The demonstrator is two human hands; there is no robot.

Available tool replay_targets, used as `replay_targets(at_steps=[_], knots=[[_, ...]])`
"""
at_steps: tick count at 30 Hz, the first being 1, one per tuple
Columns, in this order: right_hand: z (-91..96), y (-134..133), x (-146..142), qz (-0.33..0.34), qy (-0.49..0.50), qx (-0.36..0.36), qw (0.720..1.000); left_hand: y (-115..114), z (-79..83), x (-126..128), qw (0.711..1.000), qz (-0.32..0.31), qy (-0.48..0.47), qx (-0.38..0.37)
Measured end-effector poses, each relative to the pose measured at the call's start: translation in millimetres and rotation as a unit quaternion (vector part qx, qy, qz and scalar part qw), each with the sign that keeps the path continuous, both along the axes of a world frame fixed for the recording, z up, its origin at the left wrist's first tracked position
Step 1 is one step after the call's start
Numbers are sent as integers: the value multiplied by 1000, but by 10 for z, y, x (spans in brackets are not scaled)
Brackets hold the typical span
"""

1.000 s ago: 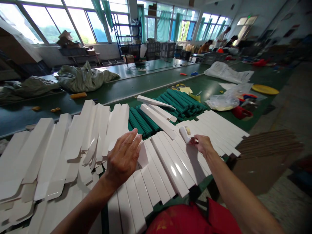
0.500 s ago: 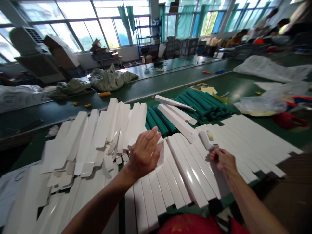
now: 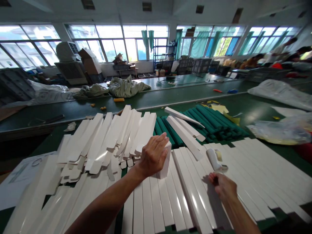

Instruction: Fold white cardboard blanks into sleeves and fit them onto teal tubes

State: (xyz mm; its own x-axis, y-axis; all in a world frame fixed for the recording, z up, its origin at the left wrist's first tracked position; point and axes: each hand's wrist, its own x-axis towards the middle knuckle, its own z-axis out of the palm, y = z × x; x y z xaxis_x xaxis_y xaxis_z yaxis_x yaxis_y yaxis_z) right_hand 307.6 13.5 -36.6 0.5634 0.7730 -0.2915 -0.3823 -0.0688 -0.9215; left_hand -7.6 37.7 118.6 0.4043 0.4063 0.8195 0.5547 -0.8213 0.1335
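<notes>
My left hand (image 3: 153, 155) cups the end of an upright folded white carton strip (image 3: 165, 161), palm against its side. The strip stands on a row of flat glossy white carton strips (image 3: 187, 195) that covers the bench in front of me. My right hand (image 3: 223, 187) rests just below a white handheld tape roller (image 3: 213, 159) with a cream roll, lying on the strips. Its fingers are slightly apart from the roller and hold nothing. A heap of folded white cartons (image 3: 109, 139) lies left of my left hand. Beyond it are bundled dark green strips (image 3: 209, 125).
Several loose white strips (image 3: 185, 130) lie over the green bundle. Plastic bags (image 3: 280, 130) lie at the right of the green bench (image 3: 253, 109). A printed sheet (image 3: 21, 175) lies at the left. A longer bench with a grey-green sack (image 3: 126, 87) runs behind, and people work at the far right.
The view has tilted up and shows more of the room. My right hand has drawn back from the tape roller, which now lies on the strips. My left hand stays at the upright strip.
</notes>
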Motion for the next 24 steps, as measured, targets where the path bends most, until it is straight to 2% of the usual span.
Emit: replay_targets(at_steps=[3, 6, 8, 11, 15, 19, 24], knots=[[401, -26, -454, 34, 5, 17, 999, -41, 33, -1, 998, 21, 54, -1], [986, -33, -909, 118, -10, 126, 985, -93, 98, 3, 992, 47, 119, -16], [1327, -54, -1149, 167, -3, 166, 972, -120, 146, 1, 987, 53, 150, -29], [1631, -138, -1386, 223, 8, 197, 955, -137, 184, -7, 984, 55, 161, -47], [1754, -215, -1529, 246, -3, 206, 947, -127, 137, 4, 991, 70, 86, -80], [1769, -159, -1603, 257, -21, 198, 946, -118, 67, 60, 993, 65, 7, -96], [1765, -100, -1688, 263, -59, 179, 946, -148, 39, 136, 990, 56, -38, -121]])
